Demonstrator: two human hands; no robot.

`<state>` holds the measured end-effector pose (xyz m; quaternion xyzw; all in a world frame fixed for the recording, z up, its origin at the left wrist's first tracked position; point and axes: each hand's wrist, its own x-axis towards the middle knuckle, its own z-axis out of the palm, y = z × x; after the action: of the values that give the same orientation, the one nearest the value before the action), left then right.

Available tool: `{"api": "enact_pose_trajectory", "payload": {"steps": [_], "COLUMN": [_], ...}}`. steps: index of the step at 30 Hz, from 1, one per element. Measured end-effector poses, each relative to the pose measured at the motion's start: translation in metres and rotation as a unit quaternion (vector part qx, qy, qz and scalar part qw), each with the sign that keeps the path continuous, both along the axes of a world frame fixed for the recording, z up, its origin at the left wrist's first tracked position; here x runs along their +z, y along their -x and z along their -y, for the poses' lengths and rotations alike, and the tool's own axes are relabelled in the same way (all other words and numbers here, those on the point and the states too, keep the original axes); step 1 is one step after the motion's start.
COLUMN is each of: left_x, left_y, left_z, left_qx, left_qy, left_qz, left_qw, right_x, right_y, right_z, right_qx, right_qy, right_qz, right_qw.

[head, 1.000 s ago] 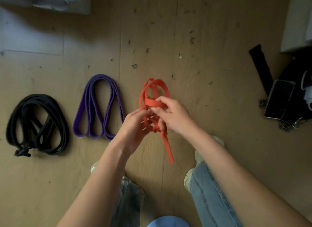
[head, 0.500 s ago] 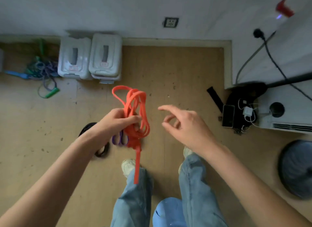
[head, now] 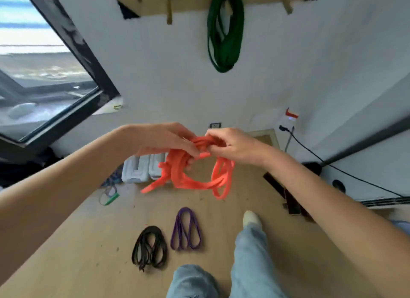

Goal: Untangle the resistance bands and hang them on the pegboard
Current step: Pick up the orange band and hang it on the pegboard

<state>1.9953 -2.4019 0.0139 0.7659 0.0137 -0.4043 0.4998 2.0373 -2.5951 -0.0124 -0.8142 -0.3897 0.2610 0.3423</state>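
A tangled orange resistance band [head: 195, 178] hangs in loops at chest height between both hands. My left hand [head: 168, 140] grips its top bundle from the left, and my right hand [head: 230, 142] pinches the same bundle from the right. On the wall above, a wooden pegboard [head: 184, 0] carries a green band [head: 224, 33] hung on a peg. Down on the wooden floor lie a purple band [head: 186, 232] and, to its left, a black band [head: 149, 247].
Two white plastic boxes [head: 142, 169] stand against the wall beyond the orange band, with a jump rope [head: 109, 193] left of them. A window [head: 40, 80] fills the left. A cable [head: 328, 162] and a white appliance sit at the right. My legs in jeans [head: 248, 257] stand below.
The view has lifted from the floor to the wall and pegboard. The orange band rose with my hands. My right hand, free half a second ago, holds the band again.
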Motion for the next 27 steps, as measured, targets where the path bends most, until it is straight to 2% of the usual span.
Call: {"api": "enact_pose_trajectory", "payload": {"steps": [4,8,10,11,13,14,16,17,19,20,21,23,25,27], "left_x": [0.032,0.065,0.084,0.091,0.095,0.096,0.097,0.096,0.095,0.097,0.101,0.112,0.122,0.128], "left_y": [-0.038,-0.077,-0.096,-0.105,-0.120,-0.125,-0.132,-0.136,-0.146,-0.153,-0.160,-0.172,-0.180,-0.188], "left_z": [0.022,0.033,0.038,0.043,0.056,0.064,0.077,0.081,0.089,0.091,0.089,0.078,0.064,0.058], "left_qx": [-0.047,-0.008,0.038,0.085,0.200,0.221,0.241,0.254,0.273,0.286,0.303,0.332,0.288,0.222], "left_qy": [-0.070,-0.069,0.024,0.104,0.289,0.365,0.430,0.411,0.265,0.187,0.146,0.156,0.181,0.179], "left_qz": [0.014,0.071,0.094,0.098,0.070,0.064,0.055,0.059,0.111,0.143,0.161,0.165,0.177,0.187], "left_qw": [0.996,0.995,0.995,0.986,0.934,0.902,0.868,0.874,0.918,0.929,0.928,0.915,0.923,0.940], "right_x": [0.022,0.046,0.058,0.064,0.072,0.075,0.077,0.077,0.076,0.078,0.080,0.086,0.094,0.105], "right_y": [-0.046,-0.112,-0.145,-0.159,-0.178,-0.185,-0.196,-0.201,-0.207,-0.211,-0.214,-0.224,-0.234,-0.241], "right_z": [0.041,0.079,0.092,0.092,0.091,0.090,0.086,0.085,0.080,0.077,0.075,0.073,0.072,0.063], "right_qx": [-0.040,-0.058,-0.069,-0.072,-0.083,-0.092,-0.120,-0.142,-0.192,-0.212,-0.221,-0.182,-0.091,-0.032], "right_qy": [-0.054,-0.125,-0.164,-0.187,-0.233,-0.257,-0.297,-0.309,-0.328,-0.335,-0.332,-0.275,-0.170,-0.142], "right_qz": [0.028,-0.076,-0.123,-0.131,-0.149,-0.161,-0.183,-0.192,-0.199,-0.197,-0.188,-0.150,-0.114,-0.136], "right_qw": [0.997,0.988,0.976,0.971,0.958,0.949,0.929,0.921,0.903,0.896,0.898,0.932,0.975,0.980]}}
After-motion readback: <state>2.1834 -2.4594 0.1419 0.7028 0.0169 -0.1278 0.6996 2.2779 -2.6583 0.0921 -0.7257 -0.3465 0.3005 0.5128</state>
